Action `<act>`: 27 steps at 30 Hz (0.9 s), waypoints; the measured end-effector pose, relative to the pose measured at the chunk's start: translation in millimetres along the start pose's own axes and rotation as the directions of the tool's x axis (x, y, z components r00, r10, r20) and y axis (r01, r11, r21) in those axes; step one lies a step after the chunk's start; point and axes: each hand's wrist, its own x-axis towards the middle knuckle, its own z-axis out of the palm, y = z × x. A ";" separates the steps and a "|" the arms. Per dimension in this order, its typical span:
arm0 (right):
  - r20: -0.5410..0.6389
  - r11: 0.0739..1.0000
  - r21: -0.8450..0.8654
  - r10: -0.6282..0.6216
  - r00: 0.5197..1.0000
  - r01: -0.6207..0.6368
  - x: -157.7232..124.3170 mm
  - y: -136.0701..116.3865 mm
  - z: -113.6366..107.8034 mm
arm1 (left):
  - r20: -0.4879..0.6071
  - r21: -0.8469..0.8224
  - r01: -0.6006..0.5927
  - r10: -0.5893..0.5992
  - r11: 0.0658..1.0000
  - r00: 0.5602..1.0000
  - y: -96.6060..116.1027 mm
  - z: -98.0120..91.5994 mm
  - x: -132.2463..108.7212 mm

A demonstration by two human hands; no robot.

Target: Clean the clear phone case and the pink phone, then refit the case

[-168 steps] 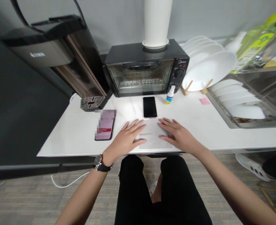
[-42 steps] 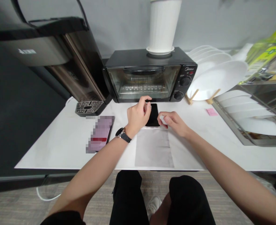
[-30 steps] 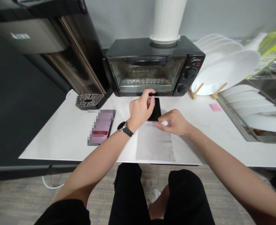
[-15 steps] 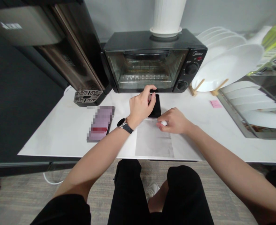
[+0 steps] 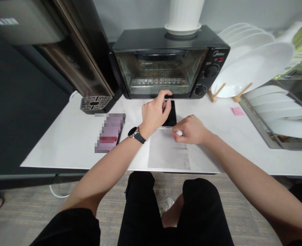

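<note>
My left hand [image 5: 154,112], with a black watch [image 5: 137,134] at its wrist, is bent over a flat black rectangle [image 5: 172,118] that looks like a phone or small tablet. Its thumb and forefinger are apart; the other fingers are mostly hidden under the palm. Just to the right, my right hand [image 5: 192,130] is closed in a fist around a small white object [image 5: 179,132], of which only a rounded end shows. Below both hands a thin translucent sheet [image 5: 168,153], perhaps a plastic bag, lies flat, its top edge by the black rectangle.
A black toaster oven [image 5: 163,44] with a white pot [image 5: 185,15] on top stands behind. Left are a drink dispenser [image 5: 94,102] and a pixelated purple phone-like thing [image 5: 111,131]. Right are white plates [image 5: 253,68] in a rack, a pink note [image 5: 237,111] and a dish tray [image 5: 262,131].
The view has tilted slightly, so the counter things sit a little higher in the picture. Both hands keep nearly the same pose and place over the black rectangle and sheet.
</note>
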 end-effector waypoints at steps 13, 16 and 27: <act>-0.262 0.942 0.027 0.329 0.907 -0.334 3.2 14.7 3.6 | 0.180 -0.134 -0.186 0.208 0.973 0.962 5.4 -4.7 -2.6; -0.281 0.940 0.053 0.338 0.898 -0.337 3.4 14.2 1.6 | 0.216 -0.149 -0.212 0.241 0.966 0.946 5.7 -5.7 -2.9; -0.321 0.944 0.063 0.326 0.889 -0.323 4.5 14.4 3.9 | 0.320 -0.204 -0.284 0.338 0.937 0.885 3.1 0.1 -3.5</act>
